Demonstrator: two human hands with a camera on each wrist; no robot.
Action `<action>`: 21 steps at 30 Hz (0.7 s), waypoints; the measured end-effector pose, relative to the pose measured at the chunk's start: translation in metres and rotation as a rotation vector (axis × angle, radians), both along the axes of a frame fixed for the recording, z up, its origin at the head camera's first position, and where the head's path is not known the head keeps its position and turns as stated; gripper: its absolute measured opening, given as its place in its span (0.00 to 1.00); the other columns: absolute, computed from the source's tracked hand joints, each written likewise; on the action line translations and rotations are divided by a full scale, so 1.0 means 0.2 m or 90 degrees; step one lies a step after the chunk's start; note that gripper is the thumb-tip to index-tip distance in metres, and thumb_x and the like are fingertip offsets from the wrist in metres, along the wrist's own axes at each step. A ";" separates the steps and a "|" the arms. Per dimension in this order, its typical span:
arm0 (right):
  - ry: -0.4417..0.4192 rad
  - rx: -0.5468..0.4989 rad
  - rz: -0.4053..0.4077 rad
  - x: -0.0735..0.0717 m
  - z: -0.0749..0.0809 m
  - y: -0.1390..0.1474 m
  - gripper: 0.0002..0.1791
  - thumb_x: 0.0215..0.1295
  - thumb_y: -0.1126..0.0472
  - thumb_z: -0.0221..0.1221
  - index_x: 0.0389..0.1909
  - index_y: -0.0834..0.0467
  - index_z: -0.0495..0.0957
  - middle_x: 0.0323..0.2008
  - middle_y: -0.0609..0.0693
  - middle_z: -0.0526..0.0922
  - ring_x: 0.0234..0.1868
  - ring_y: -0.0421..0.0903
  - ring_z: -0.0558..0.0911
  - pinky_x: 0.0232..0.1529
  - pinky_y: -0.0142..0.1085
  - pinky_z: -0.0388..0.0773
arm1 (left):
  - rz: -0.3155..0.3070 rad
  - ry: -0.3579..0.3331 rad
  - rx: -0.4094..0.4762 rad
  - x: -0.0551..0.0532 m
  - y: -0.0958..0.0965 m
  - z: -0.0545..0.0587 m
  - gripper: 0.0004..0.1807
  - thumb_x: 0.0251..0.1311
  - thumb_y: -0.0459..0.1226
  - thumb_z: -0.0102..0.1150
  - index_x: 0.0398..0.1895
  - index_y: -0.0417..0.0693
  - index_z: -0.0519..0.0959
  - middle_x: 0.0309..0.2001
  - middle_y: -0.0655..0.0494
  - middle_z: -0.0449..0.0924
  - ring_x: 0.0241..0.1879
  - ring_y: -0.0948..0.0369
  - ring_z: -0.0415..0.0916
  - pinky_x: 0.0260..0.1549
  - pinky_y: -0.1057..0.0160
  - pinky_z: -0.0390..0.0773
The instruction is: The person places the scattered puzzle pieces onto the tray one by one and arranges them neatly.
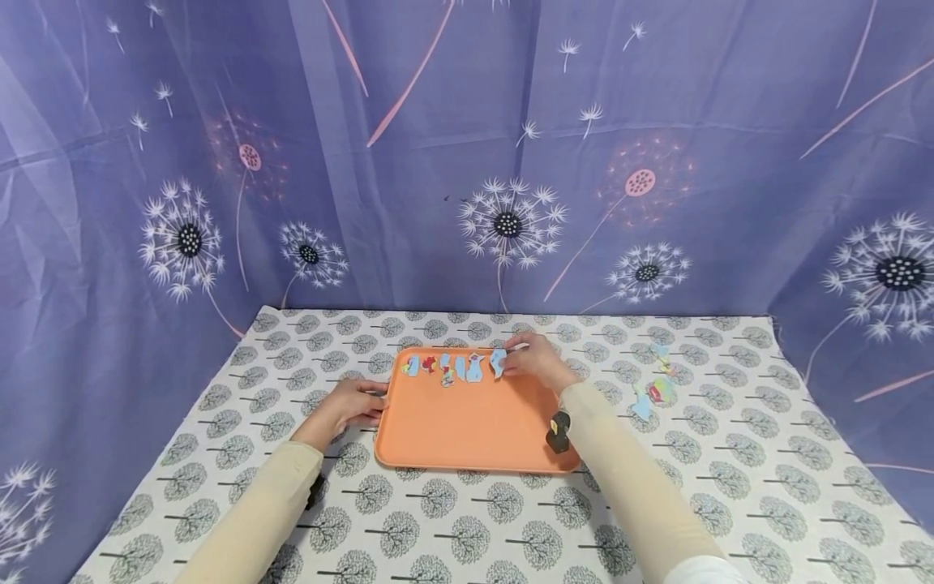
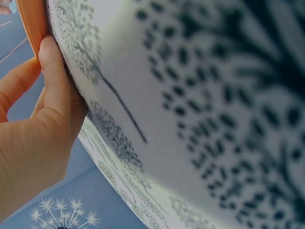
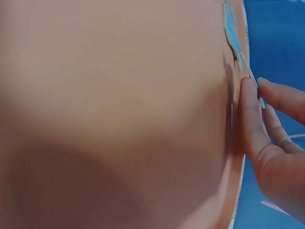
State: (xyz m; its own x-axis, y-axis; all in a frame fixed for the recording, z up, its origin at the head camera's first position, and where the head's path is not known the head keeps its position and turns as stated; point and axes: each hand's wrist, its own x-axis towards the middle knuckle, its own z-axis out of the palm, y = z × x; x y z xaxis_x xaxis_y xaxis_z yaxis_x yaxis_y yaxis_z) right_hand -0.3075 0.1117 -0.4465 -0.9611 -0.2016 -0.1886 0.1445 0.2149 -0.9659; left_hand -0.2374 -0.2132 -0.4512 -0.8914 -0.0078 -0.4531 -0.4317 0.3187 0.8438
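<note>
An orange tray point(image 1: 467, 430) lies on the patterned cloth. My left hand point(image 1: 355, 405) holds its left rim; in the left wrist view the thumb and a finger point(image 2: 21, 81) meet at the tray's edge point(image 2: 32, 21). At the tray's far edge my right hand point(image 1: 538, 362) pinches a light-blue paper cutout point(image 1: 498, 362). The right wrist view shows this thin piece edge-on between thumb and fingertips. To its left is another light-blue cutout point(image 1: 475, 369), then several smaller ones, including a red one point(image 1: 429, 364), in a row along the far side.
Right of the tray, more cutouts lie on the tablecloth point(image 1: 474, 535): a light-blue one point(image 1: 642, 405), a red and green one point(image 1: 661, 391), and another farther back point(image 1: 662, 357). A purple dandelion-print curtain point(image 1: 409, 203) stands behind the table.
</note>
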 end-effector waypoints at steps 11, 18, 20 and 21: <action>-0.009 0.065 -0.004 0.00 -0.02 -0.04 0.20 0.56 0.78 0.61 0.50 0.74 0.71 0.37 0.64 0.81 0.27 0.47 0.84 0.37 0.38 0.87 | 0.002 -0.004 0.003 0.01 0.00 0.00 0.24 0.60 0.27 0.59 0.61 0.34 0.72 0.30 0.46 0.82 0.24 0.61 0.81 0.30 0.64 0.87; 0.015 0.151 -0.018 0.00 0.00 -0.05 0.16 0.53 0.76 0.65 0.42 0.73 0.75 0.32 0.60 0.82 0.24 0.45 0.84 0.32 0.36 0.87 | -0.003 -0.002 0.006 0.00 0.00 0.00 0.24 0.61 0.27 0.59 0.62 0.34 0.72 0.29 0.47 0.82 0.24 0.61 0.80 0.30 0.64 0.87; 0.030 0.175 -0.017 -0.01 0.00 -0.05 0.14 0.52 0.75 0.66 0.40 0.73 0.76 0.31 0.60 0.83 0.23 0.45 0.84 0.31 0.36 0.87 | -0.003 -0.002 0.010 0.00 -0.01 0.00 0.24 0.61 0.27 0.59 0.62 0.34 0.71 0.29 0.47 0.82 0.24 0.61 0.80 0.30 0.64 0.87; 0.036 0.186 -0.016 -0.01 0.01 -0.05 0.14 0.52 0.75 0.66 0.40 0.72 0.77 0.31 0.60 0.83 0.23 0.46 0.84 0.30 0.35 0.87 | -0.003 -0.002 0.010 0.00 -0.01 0.01 0.25 0.61 0.27 0.59 0.62 0.35 0.71 0.29 0.47 0.82 0.24 0.61 0.80 0.30 0.64 0.87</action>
